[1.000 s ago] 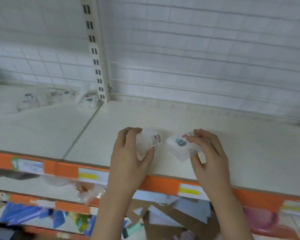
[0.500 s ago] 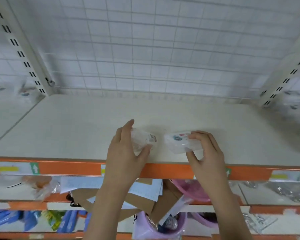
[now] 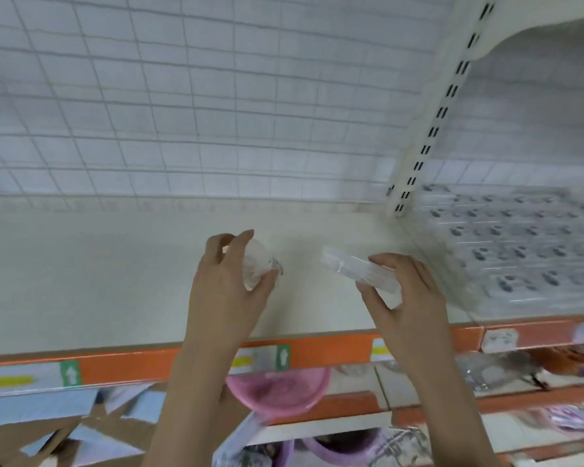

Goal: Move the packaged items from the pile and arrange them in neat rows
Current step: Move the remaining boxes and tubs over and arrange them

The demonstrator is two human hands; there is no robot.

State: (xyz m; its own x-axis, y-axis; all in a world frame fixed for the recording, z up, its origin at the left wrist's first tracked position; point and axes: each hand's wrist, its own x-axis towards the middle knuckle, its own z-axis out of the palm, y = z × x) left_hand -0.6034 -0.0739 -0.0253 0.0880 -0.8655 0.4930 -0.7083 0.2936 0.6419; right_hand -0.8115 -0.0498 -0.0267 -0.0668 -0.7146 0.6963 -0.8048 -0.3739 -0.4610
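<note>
Two hands are up over a cream shelf board (image 3: pixel 98 281), each gripping one clear plastic package. Left hand (image 3: pixel 228 291) wraps fingers and thumb round a small rounded clear packet (image 3: pixel 257 267), held above the shelf, print on it too blurred to read. Right hand (image 3: pixel 408 298) pinches a flat rectangular clear plastic pack (image 3: pixel 354 267) between thumb underneath and fingers on top; the pack is tilted, its far end pointing left and away from the person. The two packages are apart, a gap of bare shelf between them. Whether either one touches the shelf cannot be told; both look lifted.

Right of the right hand, on the neighbouring shelf section, neat rows of matching clear packs with dark printed labels (image 3: pixel 520 244) lie in a grid, blurred by motion. A white slotted upright post (image 3: pixel 435 119) stands between the two sections. Behind the shelf runs a white wire grid back panel (image 3: pixel 182 96).

Orange shelf-edge strip (image 3: pixel 142 365) runs along the front, carrying white-and-yellow price tags and green arrow stickers (image 3: pixel 283 357). Below it sits a pink plastic bowl (image 3: pixel 280 389), with brown cardboard and blue-white paper sheets (image 3: pixel 64 429) lower left, and purple plastic bowls (image 3: pixel 334 449) at the bottom edge. Lower right shelf holds clear wrapped goods, too blurred to name.
</note>
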